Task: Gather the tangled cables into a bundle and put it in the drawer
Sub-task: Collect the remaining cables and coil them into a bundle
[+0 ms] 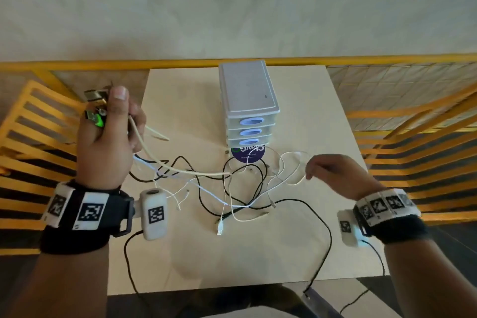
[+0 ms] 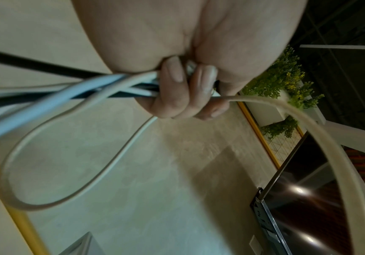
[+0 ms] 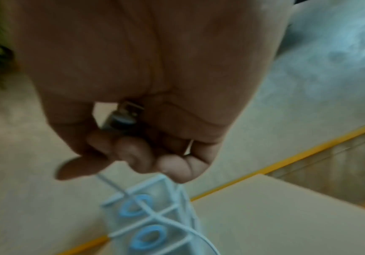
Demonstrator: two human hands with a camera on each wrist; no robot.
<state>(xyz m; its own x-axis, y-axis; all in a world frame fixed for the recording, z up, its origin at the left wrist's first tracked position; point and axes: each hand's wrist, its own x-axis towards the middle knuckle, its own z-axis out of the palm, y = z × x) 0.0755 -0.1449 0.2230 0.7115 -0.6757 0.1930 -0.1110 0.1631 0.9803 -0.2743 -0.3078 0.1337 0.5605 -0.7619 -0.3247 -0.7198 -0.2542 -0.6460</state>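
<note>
A tangle of black and white cables (image 1: pixel 232 183) sprawls over the pale table (image 1: pixel 309 253) in front of a small grey drawer unit (image 1: pixel 247 100) whose three drawers are closed. My left hand (image 1: pixel 111 131) is raised at the left and grips several cable ends, with USB plugs (image 1: pixel 95 106) sticking out above the fist. In the left wrist view its fingers (image 2: pixel 177 89) curl round white, blue and black cords (image 2: pixel 68 89). My right hand (image 1: pixel 333 173) hovers at the tangle's right side and holds a white cable (image 3: pixel 155 214) with its plug (image 3: pixel 122 117) in the palm.
Yellow slatted chairs (image 1: pixel 38 142) stand on both sides of the table, and a yellow rail (image 1: pixel 154 63) runs behind it. A round blue sticker (image 1: pixel 247 155) lies at the drawer unit's foot. A black cord (image 1: pixel 322 253) runs off the table's front edge.
</note>
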